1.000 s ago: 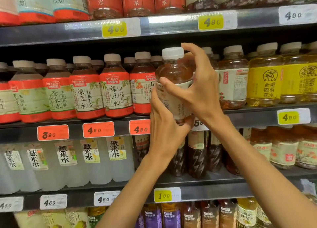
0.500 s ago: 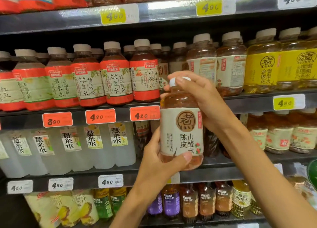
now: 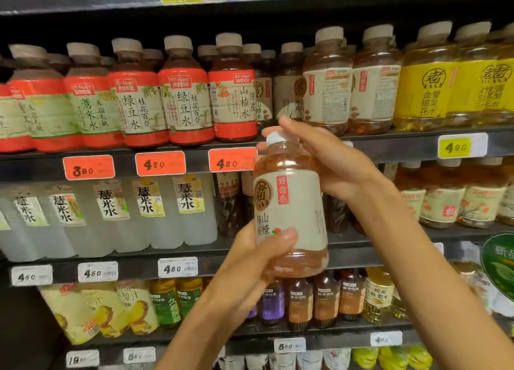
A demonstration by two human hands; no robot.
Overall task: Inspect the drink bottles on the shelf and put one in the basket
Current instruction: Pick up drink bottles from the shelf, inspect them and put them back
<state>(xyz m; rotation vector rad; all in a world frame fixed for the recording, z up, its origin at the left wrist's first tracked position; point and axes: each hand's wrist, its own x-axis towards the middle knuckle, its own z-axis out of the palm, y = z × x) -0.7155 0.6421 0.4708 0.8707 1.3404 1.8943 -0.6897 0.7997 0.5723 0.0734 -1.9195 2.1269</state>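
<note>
The bottle sits in the centre of the frame, held upright in front of the shelves and clear of them. It is clear plastic with reddish-brown drink inside, a pale label with a round brown emblem and a small red tag, and a white cap. The left hand comes up from the lower middle of the frame and grips the lower part of the bottle, its thumb pressed across the bottom of the label and its fingers curled round the far side. The right hand reaches in from the lower right and curls over the top, fingers wrapped round the cap and neck so that only a sliver of white cap shows.

Behind, in the upper left, a row of red-labelled bottles stands on a shelf, with orange price tags on the shelf edge just below them. To the upper right stand yellow-labelled bottles, and a yellow price tag is fixed under them. In the left middle is a row of cloudy white bottles with white price tags beneath. Lower down, small bottles with green, purple and brown labels line another shelf. A green round sign pokes in at the right edge.
</note>
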